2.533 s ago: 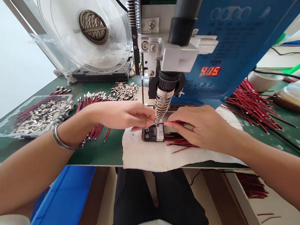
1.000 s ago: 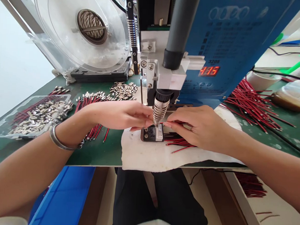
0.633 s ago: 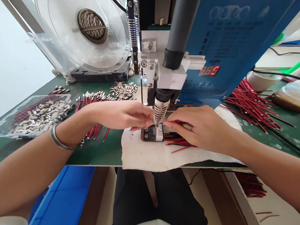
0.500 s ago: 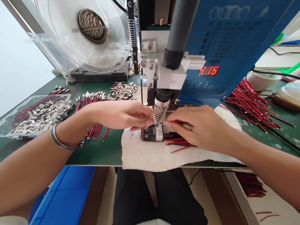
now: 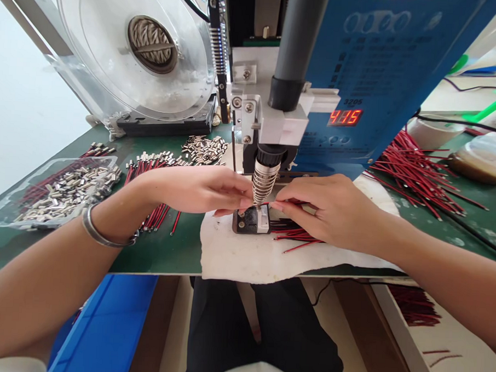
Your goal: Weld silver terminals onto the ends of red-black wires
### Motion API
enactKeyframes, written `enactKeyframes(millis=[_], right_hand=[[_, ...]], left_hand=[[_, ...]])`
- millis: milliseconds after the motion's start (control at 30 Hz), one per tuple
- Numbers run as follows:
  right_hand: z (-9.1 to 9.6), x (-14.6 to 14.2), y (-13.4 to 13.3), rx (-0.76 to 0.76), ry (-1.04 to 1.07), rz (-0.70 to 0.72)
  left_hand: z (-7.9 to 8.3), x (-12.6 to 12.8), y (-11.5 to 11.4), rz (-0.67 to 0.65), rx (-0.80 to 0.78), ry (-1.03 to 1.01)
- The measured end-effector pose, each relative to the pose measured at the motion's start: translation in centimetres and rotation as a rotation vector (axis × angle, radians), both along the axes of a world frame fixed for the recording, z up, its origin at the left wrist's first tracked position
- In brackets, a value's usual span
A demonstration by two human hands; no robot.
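Note:
My left hand (image 5: 198, 188) and my right hand (image 5: 333, 207) meet under the finned metal tip (image 5: 265, 178) of the blue machine (image 5: 376, 76). Both pinch with closed fingers at the small metal fixture (image 5: 252, 222) on the white cloth (image 5: 248, 257). My right hand holds a thin red wire (image 5: 290, 202) whose end points at the tip. What my left fingertips pinch is too small to make out. More red wires (image 5: 297, 235) lie under my right hand.
A clear tray (image 5: 54, 191) of small metal sleeves sits at the left, with finished red wires (image 5: 158, 168) and loose sleeves (image 5: 204, 148) behind my left arm. A big pile of red wires (image 5: 417, 166) lies at the right. A clear reel (image 5: 134, 44) stands behind. The display (image 5: 344, 117) glows red.
The machine's head and tip have come down toward the fixture since the earliest frame. My hands stay pinched in the same place.

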State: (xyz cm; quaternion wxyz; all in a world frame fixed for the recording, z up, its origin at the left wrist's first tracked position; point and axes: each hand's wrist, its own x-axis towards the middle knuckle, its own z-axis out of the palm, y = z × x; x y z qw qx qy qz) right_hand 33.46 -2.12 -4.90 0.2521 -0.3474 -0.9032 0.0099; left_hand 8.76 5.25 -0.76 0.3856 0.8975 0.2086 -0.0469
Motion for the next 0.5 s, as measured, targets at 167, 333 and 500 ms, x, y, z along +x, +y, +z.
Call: enactKeyframes(millis=[167,333,500], right_hand=[[0.03,-0.02,-0.04,-0.019,-0.018,-0.023],[-0.02,0.02,0.00,0.004,-0.011,-0.023],[-0.09,0.10,-0.09,0.029,-0.007,-0.013]], left_hand=[[0.07,0.08,-0.19,0.008,-0.004,-0.014],[0.36,0.30,-0.37,0.002,-0.013,0.005],[0.35,0.23,-0.27,0.006,-0.076,0.001]])
